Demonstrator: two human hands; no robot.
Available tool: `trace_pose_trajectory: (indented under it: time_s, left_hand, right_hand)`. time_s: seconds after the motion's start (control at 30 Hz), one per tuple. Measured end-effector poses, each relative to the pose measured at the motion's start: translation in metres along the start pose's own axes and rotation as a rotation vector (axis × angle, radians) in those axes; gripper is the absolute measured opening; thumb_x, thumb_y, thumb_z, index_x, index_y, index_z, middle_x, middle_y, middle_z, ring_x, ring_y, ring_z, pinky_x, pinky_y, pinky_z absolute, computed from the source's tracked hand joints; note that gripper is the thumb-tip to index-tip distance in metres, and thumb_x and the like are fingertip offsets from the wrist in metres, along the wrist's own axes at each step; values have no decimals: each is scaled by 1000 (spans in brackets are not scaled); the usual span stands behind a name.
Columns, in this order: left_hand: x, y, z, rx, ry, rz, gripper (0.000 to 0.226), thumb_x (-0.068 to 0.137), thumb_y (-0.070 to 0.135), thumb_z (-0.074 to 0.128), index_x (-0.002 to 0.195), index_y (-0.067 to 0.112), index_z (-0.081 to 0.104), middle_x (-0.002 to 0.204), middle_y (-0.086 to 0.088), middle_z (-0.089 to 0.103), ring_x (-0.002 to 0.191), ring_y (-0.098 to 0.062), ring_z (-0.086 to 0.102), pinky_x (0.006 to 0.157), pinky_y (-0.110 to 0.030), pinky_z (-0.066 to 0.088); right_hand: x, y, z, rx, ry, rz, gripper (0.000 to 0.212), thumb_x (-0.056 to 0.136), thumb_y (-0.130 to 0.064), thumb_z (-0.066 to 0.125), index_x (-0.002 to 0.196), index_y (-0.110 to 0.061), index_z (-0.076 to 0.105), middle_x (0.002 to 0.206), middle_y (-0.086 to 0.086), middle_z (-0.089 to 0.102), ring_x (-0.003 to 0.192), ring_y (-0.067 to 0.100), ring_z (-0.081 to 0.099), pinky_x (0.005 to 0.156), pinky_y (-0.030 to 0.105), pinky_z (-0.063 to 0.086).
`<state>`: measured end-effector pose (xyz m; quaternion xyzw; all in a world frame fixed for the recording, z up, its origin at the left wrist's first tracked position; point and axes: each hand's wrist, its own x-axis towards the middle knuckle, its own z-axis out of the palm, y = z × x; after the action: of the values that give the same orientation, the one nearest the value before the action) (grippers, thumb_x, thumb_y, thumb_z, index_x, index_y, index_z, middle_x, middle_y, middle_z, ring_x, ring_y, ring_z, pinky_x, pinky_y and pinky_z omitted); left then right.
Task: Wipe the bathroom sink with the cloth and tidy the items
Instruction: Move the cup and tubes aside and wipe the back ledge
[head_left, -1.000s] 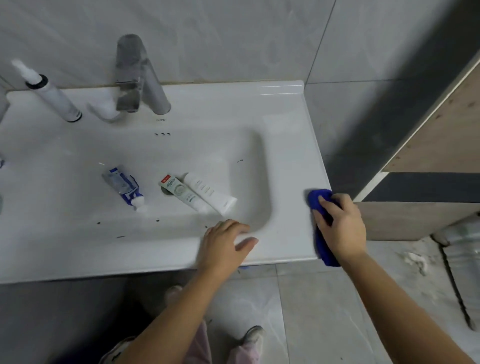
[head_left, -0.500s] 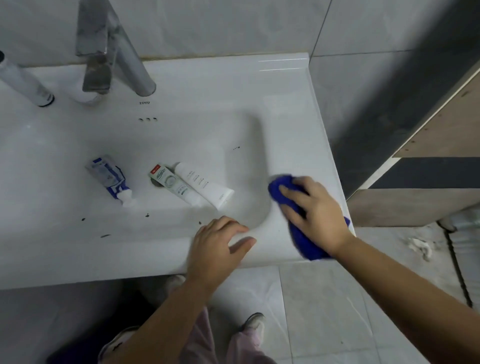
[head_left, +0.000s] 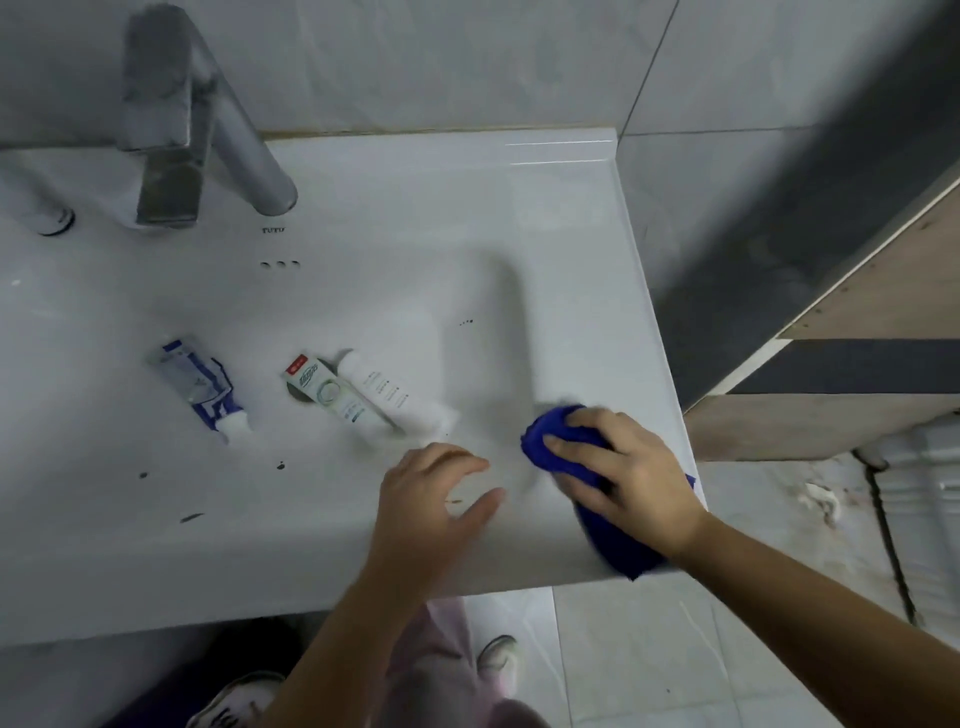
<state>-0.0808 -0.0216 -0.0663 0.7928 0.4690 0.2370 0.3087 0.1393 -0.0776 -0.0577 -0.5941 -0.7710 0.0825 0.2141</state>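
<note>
The wiping step is in hand. Nearest, at the front right corner of the glossy white sink, the right hand presses a bunched blue cloth onto the rim, fingers lying close together and flat over the soft fabric, whose tail hangs past the front edge. Just beside it, the left hand rests on the front rim holding nothing, fingers loosely curved and a little spread. Beyond, in the smooth rectangular basin, lie three soft tubes: a white tube touching a green-and-white tube, and, apart to the left, a crumpled blue-and-white tube. Dark specks dot the basin floor. Farthest stands the angular brushed-metal faucet against grey wall tile. The next move likely calls for lifting the tubes out so the cloth can sweep the basin.
</note>
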Motion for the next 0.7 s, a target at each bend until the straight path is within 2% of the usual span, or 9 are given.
trace_pose_trajectory:
  time_s: [0.07,0.13,0.23,0.3,0.4,0.5,0.6,0.67,0.7]
  left_hand:
    - [29,-4,-3,64,26,54,38,76,46,54,91,16,71,95,2,66,93,-9,50,83,-25,36]
    - [64,-12,-8,110,44,63,39,76,44,53,95,14,71,99,-2,66,96,-11,49,85,-25,33]
    - [121,-24,-16,194,100,116,41,76,41,52,99,12,70,106,-6,65,101,-16,47,86,-30,34]
    - [159,-27,-22,251,126,165,42,78,41,51,103,12,69,112,-8,63,106,-21,47,87,-34,38]
    - [207,-32,-23,375,92,213,46,81,43,47,110,12,66,122,-11,59,114,-32,50,92,-44,40]
    - [238,-42,-17,442,81,177,48,82,44,45,113,13,64,126,-11,57,117,-33,48,96,-43,34]
    - [249,-57,-7,460,99,163,41,84,40,46,109,13,66,120,-12,61,111,-34,53,91,-45,40]
    - [247,-63,-2,478,116,177,38,85,37,47,109,14,66,119,-11,61,110,-31,54,90,-42,41]
    - [247,-65,0,471,133,178,37,86,36,48,109,14,66,119,-10,62,111,-30,53,90,-40,40]
  right_hand:
    - [31,33,-7,-50,43,2,30,86,-34,55,109,-16,64,109,12,60,90,30,59,76,34,50]
    - [93,75,-8,-127,198,236,32,84,-31,56,108,-12,66,108,15,60,88,36,59,71,40,51]
    - [150,98,-5,-151,240,590,32,85,-22,60,114,-10,63,116,16,55,95,39,53,71,39,45]
    - [131,73,1,-107,249,530,32,85,-25,59,114,-11,63,114,15,55,93,38,54,72,38,46]
    - [75,34,4,-18,138,229,32,87,-36,53,112,-18,62,112,10,56,85,31,58,71,34,50]
    - [94,73,-8,-41,111,118,31,86,-38,53,110,-20,61,111,7,56,88,27,58,71,34,49]
    - [178,137,-10,-132,284,449,32,84,-30,58,110,-12,65,112,15,57,92,37,57,72,39,49]
    - [226,152,-3,-106,293,658,32,85,-23,59,114,-10,62,119,15,52,98,38,51,76,38,44]
    - [238,148,1,-96,298,677,32,86,-22,58,115,-10,61,120,15,51,98,37,50,76,39,44]
